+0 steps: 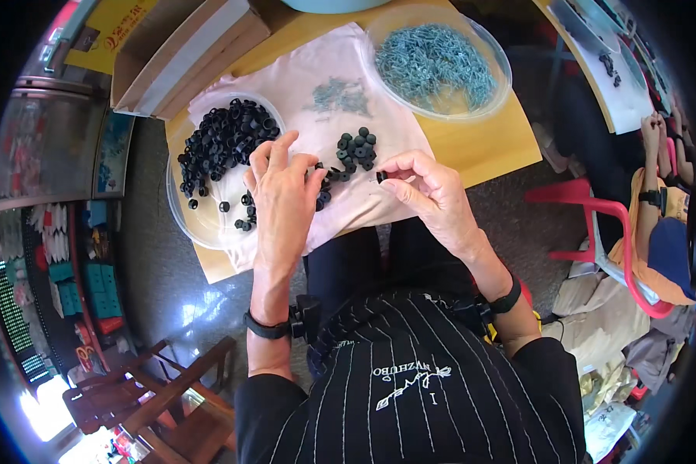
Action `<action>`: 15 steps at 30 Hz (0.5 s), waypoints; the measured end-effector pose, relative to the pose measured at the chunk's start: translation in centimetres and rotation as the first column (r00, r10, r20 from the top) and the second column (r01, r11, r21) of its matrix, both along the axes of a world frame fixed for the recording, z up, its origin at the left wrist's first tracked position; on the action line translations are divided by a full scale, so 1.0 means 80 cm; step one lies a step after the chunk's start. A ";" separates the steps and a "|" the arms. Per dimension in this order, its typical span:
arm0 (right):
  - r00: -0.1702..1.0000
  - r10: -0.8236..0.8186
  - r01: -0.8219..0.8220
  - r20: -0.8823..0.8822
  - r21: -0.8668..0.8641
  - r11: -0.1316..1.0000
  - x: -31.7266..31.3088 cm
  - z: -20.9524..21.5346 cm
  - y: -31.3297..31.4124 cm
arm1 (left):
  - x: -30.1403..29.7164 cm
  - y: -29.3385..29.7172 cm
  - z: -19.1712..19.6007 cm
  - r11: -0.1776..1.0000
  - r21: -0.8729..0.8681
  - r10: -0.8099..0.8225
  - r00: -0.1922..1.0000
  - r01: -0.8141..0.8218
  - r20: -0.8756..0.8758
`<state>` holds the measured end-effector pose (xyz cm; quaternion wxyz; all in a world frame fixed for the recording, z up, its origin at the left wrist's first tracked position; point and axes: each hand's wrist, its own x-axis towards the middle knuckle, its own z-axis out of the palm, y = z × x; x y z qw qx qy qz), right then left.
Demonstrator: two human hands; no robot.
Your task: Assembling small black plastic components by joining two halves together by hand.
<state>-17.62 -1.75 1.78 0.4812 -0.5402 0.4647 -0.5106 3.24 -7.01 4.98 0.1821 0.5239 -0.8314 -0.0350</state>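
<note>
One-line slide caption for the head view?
Right hand pinches a small black rubber ring; left hand rests on pink cloth.

On the table point(483, 151) before us a cloth point(301, 100) lies spread. A bowl of rings point(209, 155) sits at its left, a bowl of metal clips point(438, 66) behind at the right. Between them on the cloth lie loose clips point(339, 97) and a cluster of rings point(356, 149).
</note>
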 end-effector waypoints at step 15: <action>0.952 -0.060 0.003 0.300 0.187 0.982 0.007 0.001 0.010 | 0.002 -0.001 -0.007 0.998 -0.061 -0.024 1.000 0.024 -0.004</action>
